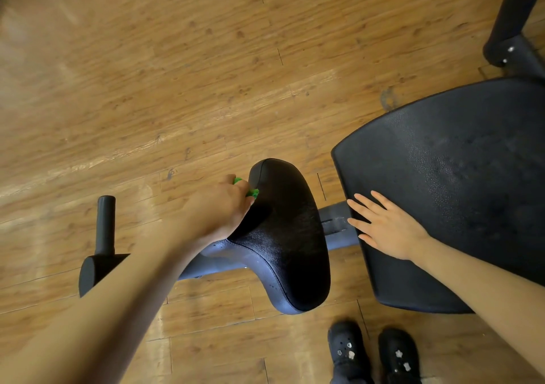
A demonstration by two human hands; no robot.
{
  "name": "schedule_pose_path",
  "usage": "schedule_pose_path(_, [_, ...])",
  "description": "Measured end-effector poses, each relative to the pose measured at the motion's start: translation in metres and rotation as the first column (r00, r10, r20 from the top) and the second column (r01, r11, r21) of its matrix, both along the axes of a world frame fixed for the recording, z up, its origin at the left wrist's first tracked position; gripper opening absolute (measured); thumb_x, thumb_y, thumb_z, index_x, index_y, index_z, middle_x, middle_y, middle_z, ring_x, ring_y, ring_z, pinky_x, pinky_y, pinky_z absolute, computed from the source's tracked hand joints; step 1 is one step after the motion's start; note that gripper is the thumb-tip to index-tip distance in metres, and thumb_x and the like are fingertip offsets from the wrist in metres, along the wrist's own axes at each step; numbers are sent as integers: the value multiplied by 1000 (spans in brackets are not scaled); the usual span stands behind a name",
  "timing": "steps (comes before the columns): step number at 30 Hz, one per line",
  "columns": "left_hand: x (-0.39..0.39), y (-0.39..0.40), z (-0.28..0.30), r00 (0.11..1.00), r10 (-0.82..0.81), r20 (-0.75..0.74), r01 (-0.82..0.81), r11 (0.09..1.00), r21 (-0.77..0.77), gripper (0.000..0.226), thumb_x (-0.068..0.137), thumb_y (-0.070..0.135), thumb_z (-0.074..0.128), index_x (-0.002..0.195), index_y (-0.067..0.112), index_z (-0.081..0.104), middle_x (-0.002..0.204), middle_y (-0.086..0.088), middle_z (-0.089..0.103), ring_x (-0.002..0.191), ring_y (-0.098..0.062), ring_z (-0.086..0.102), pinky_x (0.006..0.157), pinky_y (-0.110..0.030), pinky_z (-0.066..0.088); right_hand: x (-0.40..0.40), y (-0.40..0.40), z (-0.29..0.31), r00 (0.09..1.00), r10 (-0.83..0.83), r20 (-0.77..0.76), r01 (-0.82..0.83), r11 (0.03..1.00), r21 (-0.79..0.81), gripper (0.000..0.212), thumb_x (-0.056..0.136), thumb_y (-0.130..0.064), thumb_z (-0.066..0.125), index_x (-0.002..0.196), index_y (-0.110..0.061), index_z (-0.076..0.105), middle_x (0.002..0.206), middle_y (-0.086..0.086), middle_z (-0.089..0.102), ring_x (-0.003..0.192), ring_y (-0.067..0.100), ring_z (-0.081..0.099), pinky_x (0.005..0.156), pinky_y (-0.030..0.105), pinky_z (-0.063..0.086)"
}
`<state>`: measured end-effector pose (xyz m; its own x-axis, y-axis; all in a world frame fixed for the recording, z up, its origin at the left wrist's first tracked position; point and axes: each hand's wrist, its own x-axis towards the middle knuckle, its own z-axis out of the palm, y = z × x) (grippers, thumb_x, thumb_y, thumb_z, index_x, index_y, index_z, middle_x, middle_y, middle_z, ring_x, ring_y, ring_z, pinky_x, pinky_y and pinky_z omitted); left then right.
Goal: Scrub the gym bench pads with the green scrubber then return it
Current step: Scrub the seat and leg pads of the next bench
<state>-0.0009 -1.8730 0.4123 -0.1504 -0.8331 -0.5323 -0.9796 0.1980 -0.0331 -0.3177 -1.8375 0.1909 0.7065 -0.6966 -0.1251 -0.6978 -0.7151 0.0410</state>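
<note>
Fingers [236, 189] around green scrubber [253, 192]

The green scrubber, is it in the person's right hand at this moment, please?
No, the green scrubber is gripped by the left hand against the small pad; the right hand lies flat on the large pad.

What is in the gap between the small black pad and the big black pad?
In the head view, a grey metal frame bar bridges the gap between the small black textured seat pad and the large black back pad, above wooden floor.
</note>
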Motion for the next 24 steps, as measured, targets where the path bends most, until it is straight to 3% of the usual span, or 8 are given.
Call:
schedule_pose_path(4, [-9, -13, -8, 996, -32, 81, 24, 995, 95, 36, 105, 37, 29, 121, 13, 51, 123, -10, 52, 108, -31, 55, 80, -35, 39, 0, 1, 1, 1000, 2, -21, -2, 1000, -11, 48, 86, -46, 68, 125, -19, 67, 146, 14, 47, 138, 35, 41, 113, 54, 23])
schedule_pose_path(11, [-19, -37, -33, 996, 92, 24, -95, 961, 261, 37, 106, 34, 28, 130, 14, 48, 132, -13, 49, 116, -31, 51, 90, -37, 39, 0, 1, -1, 1000, 0, 15, 1, 1000, -29, 48, 81, -44, 74, 121, -18, 70, 143, 15, 51, 135, 35, 45, 114, 54, 22])
schedule_pose_path(12, [-21, -39, -38, 993, 117, 16, -117, 953, 278, 39, 106, 34, 28, 137, 17, 44, 141, -14, 42, 123, -32, 47, 97, -39, 37, 0, 1, -1, 1000, -3, 24, 4, 1000, -31, 48, 81, -44, 74, 120, -17, 70, 143, 15, 51, 135, 36, 45, 114, 53, 20])
schedule_pose_path(14, [-27, -43, -47, 984, 178, 7, -171, 934, 314, 47, 106, 32, 28, 153, 27, 23, 161, -14, 10, 144, -38, 22, 114, -47, 22, 0, 1, -1, 999, -4, 37, 6, 999, -35, 48, 80, -43, 75, 120, -17, 70, 142, 16, 51, 135, 36, 45, 112, 53, 18])
schedule_pose_path(15, [-30, -43, -50, 979, 202, 5, -194, 930, 314, 52, 107, 32, 28, 156, 31, 11, 163, -11, -7, 148, -40, 6, 117, -51, 13, 0, 2, -2, 999, -4, 45, 5, 999, -37, 48, 80, -42, 75, 119, -16, 70, 142, 16, 51, 134, 36, 45, 111, 54, 19])
schedule_pose_path(17, [-36, -45, -56, 976, 219, -3, -209, 937, 278, 56, 107, 30, 30, 155, 36, 2, 161, -8, -19, 147, -41, -10, 117, -55, 6, 0, 2, -2, 998, -4, 60, 6, 999, -36, 48, 79, -42, 76, 119, -15, 70, 142, 17, 52, 134, 37, 46, 111, 54, 20])
schedule_pose_path(19, [-37, -45, -62, 983, 183, -13, -175, 955, 237, 55, 106, 29, 29, 155, 36, 5, 161, -9, -19, 147, -40, -12, 117, -55, 8, 0, 2, -3, 998, -5, 64, 7, 999, -34, 48, 80, -42, 75, 119, -15, 70, 142, 17, 51, 134, 36, 45, 112, 54, 19])
schedule_pose_path(24, [-28, -34, -56, 999, -39, 10, 36, 972, 230, 44, 107, 29, 30, 151, 28, 31, 163, -11, -4, 148, -37, 11, 119, -45, 19, 0, 2, -3, 999, -13, 38, 15, 999, -30, 47, 84, -43, 71, 122, -16, 68, 145, 16, 48, 137, 35, 42, 113, 54, 18])
